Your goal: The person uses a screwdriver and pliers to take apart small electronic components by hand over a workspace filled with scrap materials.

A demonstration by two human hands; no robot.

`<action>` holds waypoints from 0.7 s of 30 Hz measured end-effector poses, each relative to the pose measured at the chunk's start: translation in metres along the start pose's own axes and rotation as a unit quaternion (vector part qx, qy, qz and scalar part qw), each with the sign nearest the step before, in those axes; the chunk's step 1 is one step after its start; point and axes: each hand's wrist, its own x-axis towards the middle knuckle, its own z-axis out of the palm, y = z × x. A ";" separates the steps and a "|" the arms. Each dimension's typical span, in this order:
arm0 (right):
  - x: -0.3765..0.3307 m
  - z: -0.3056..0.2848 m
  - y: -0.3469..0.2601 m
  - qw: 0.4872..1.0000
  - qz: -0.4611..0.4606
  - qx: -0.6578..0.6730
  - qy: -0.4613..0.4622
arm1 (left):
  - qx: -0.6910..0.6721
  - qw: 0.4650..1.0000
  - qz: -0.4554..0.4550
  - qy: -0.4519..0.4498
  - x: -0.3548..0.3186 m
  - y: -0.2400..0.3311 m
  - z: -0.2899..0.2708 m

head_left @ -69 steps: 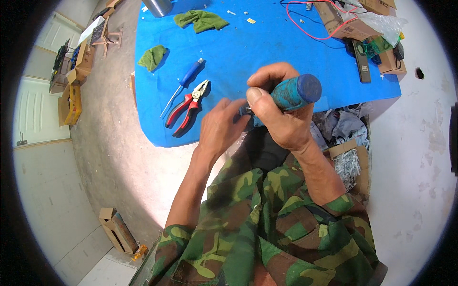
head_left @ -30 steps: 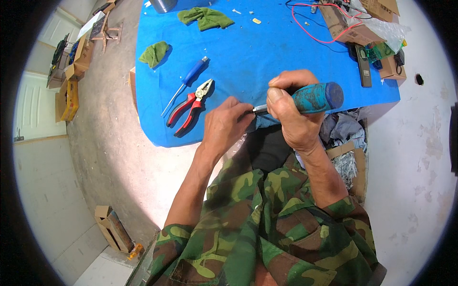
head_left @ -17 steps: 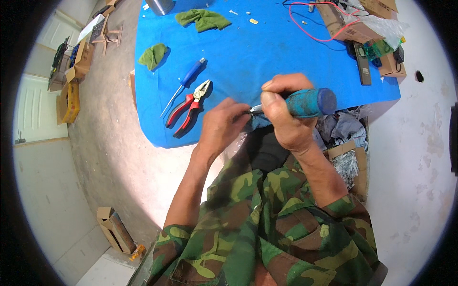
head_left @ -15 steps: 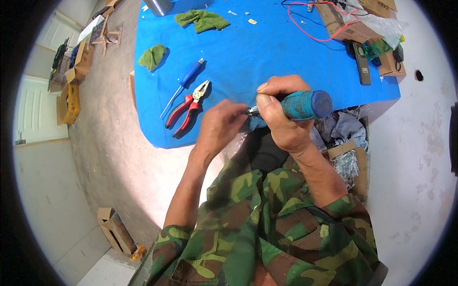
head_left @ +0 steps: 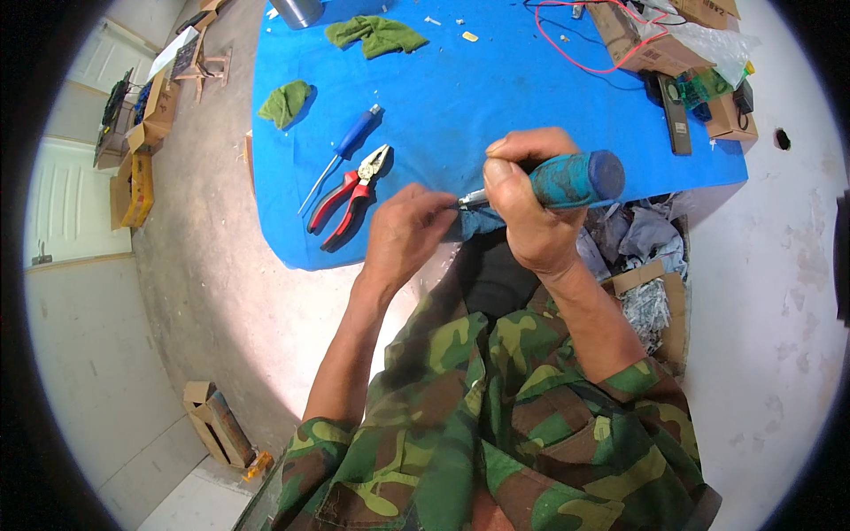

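My right hand (head_left: 529, 190) is closed around a screwdriver with a thick, worn teal handle (head_left: 567, 181) and a dark blue end cap. Its metal shaft points left, toward the fingertips of my left hand (head_left: 405, 226). Those fingers are pinched together at the shaft's tip, over the table's near edge. What they hold is small, dark and mostly hidden. Left of my left hand lie pliers (head_left: 352, 196) with red and black grips. Beyond them rests a thin screwdriver (head_left: 341, 157) with a blue handle.
Two green cloths (head_left: 376, 37) and a metal cup (head_left: 299, 11) lie farther back on the blue table cover (head_left: 460, 97). A red cable (head_left: 567, 57), a cardboard box (head_left: 642, 44) and a dark handheld device (head_left: 675, 115) are at the right. Below the table's right edge stands a box of scraps (head_left: 651, 305).
My right hand and the screwdriver have shifted slightly up and right, showing a little more of the shaft. My left hand stays almost in place.
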 end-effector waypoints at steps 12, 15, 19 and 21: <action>0.003 0.008 -0.003 0.998 -0.023 -0.047 -0.042 | 0.016 0.998 0.031 0.044 0.000 -0.005 0.013; 0.005 0.006 0.001 0.999 -0.026 -0.016 -0.018 | 0.045 0.999 0.018 0.018 0.001 0.001 0.007; 0.005 0.007 0.000 1.000 -0.026 -0.010 -0.014 | -0.061 0.998 -0.016 0.021 -0.004 0.008 -0.008; 0.004 0.009 0.004 0.999 -0.025 -0.020 -0.022 | -0.036 0.998 -0.028 0.049 -0.016 0.004 -0.023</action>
